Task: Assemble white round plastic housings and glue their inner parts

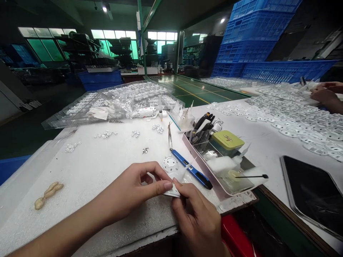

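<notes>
My left hand [146, 182] and my right hand [194, 207] meet over the front of the white worktable. Between their fingertips they hold a small white plastic part [173, 193], mostly covered by the fingers. Just beyond lies a round white disc [170, 163] with small holes. A blue utility knife [190, 167] rests to the right of the disc, and a pair of tweezers [169, 135] stands out past the knife's tip. Small piles of white pieces [158, 128] and a little heap of dark metal bits [145, 150] are farther back.
A pink organizer [206, 171] with tools, a yellow tin [227, 140] and bottles stands at right. Beyond it are a tablet [313, 192] and rows of white parts [300, 114]. Peanuts [49, 194] lie at left. Clear trays [112, 96] sit behind. Another person's hands [328, 94] show far right.
</notes>
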`<act>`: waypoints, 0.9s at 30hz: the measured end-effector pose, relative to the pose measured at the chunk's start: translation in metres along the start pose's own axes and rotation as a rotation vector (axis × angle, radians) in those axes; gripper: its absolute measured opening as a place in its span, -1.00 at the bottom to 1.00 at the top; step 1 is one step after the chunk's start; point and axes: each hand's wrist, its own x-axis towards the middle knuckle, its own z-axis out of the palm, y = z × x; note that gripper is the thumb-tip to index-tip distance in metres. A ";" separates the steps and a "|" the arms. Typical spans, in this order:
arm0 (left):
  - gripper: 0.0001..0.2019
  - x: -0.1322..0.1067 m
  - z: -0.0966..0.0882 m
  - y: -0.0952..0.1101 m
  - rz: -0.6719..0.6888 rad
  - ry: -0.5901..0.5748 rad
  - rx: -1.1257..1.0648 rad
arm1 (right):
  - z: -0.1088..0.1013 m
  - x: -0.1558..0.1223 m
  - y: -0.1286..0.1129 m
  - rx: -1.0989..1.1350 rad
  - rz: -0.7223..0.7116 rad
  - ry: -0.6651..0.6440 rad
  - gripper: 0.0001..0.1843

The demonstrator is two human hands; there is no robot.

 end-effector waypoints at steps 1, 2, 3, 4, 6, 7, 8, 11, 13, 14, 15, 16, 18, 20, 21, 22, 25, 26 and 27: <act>-0.77 -0.001 -0.002 0.001 0.030 -0.013 0.035 | -0.001 0.000 0.000 0.006 0.000 0.003 -0.73; -0.79 -0.001 -0.003 0.002 0.068 -0.029 0.089 | -0.001 0.000 0.000 0.014 0.001 0.007 -0.72; -0.82 -0.002 -0.004 0.003 0.112 -0.049 0.155 | -0.002 -0.001 0.000 0.020 -0.001 0.013 -0.72; -0.84 -0.003 -0.006 0.004 0.159 -0.072 0.223 | -0.003 -0.001 0.000 0.025 0.003 0.020 -0.71; -0.86 -0.005 -0.007 0.004 0.254 -0.114 0.322 | -0.004 -0.001 -0.001 0.037 0.013 0.031 -0.68; -0.86 -0.005 -0.008 0.003 0.296 -0.126 0.345 | -0.004 -0.001 -0.001 0.044 0.015 0.034 -0.67; -0.86 -0.005 -0.008 0.002 0.332 -0.129 0.351 | -0.005 -0.002 -0.001 0.051 0.014 0.038 -0.65; -0.84 -0.004 -0.005 -0.001 0.399 -0.132 0.326 | -0.005 -0.003 0.000 0.082 -0.001 0.046 -0.62; -0.86 -0.004 -0.003 -0.002 0.376 -0.145 0.246 | -0.004 -0.005 0.001 0.099 -0.004 0.051 -0.60; -0.87 -0.003 -0.001 -0.002 0.340 -0.153 0.173 | -0.004 -0.006 0.002 0.104 -0.008 0.047 -0.58; -0.87 -0.003 0.001 -0.003 0.298 -0.161 0.089 | -0.004 -0.006 0.003 0.109 -0.010 0.044 -0.56; -0.85 -0.003 0.002 -0.003 0.254 -0.167 0.005 | -0.004 -0.007 0.003 0.114 -0.011 0.040 -0.56; -0.82 -0.004 0.005 -0.004 0.182 -0.182 -0.128 | -0.004 -0.007 0.003 0.130 0.002 0.033 -0.59; -0.81 -0.004 0.007 -0.004 0.143 -0.197 -0.199 | -0.005 -0.008 0.002 0.145 0.025 0.028 -0.63; -0.81 -0.005 0.007 -0.005 0.125 -0.203 -0.231 | -0.005 -0.008 0.001 0.148 0.036 0.024 -0.64; -0.81 -0.005 0.007 -0.006 0.109 -0.208 -0.258 | -0.005 -0.008 0.000 0.147 0.044 0.017 -0.66; -0.82 -0.007 0.007 -0.008 0.108 -0.216 -0.251 | -0.005 -0.009 -0.002 0.141 0.061 0.022 -0.71; -0.82 -0.007 0.008 -0.009 0.129 -0.208 -0.196 | -0.004 -0.009 -0.002 0.144 0.072 0.026 -0.72; -0.82 -0.007 0.008 -0.010 0.173 -0.187 -0.114 | -0.004 -0.009 -0.002 0.147 0.082 0.036 -0.72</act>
